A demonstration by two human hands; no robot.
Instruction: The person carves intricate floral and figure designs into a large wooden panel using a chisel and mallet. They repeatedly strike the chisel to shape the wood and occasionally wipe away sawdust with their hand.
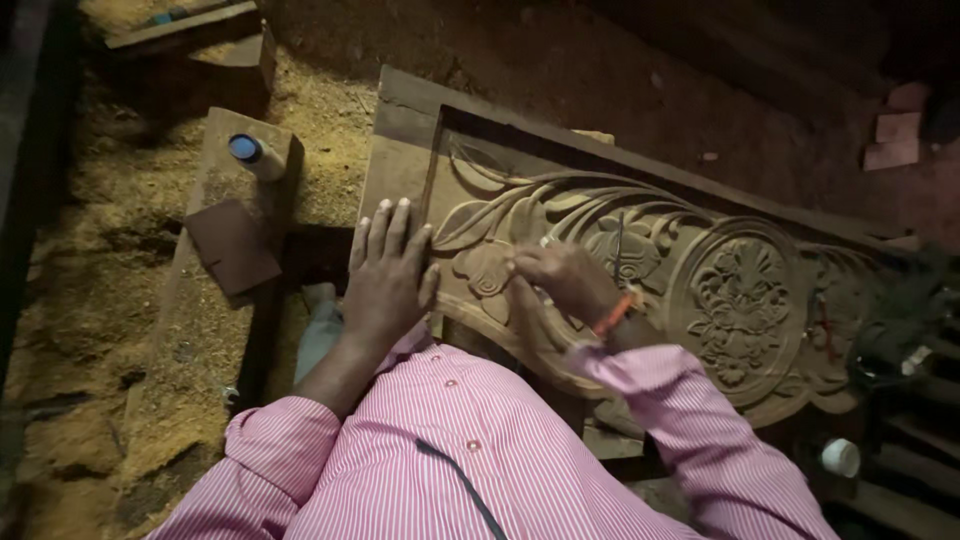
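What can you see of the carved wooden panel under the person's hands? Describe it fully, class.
The carved wooden panel is a long, brown, unpainted board lying flat and running diagonally from upper left to lower right. A plain raised border frames relief carving: scrolling leaves, a flower and a round floral medallion. The left hand rests flat, fingers spread, on its left border. The right hand is curled on the carved flower; whether it holds anything cannot be told. Sawdust covers the ground beside it.

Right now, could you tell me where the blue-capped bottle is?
The blue-capped bottle lies upper left on the dusty wooden block, beyond the left hand.
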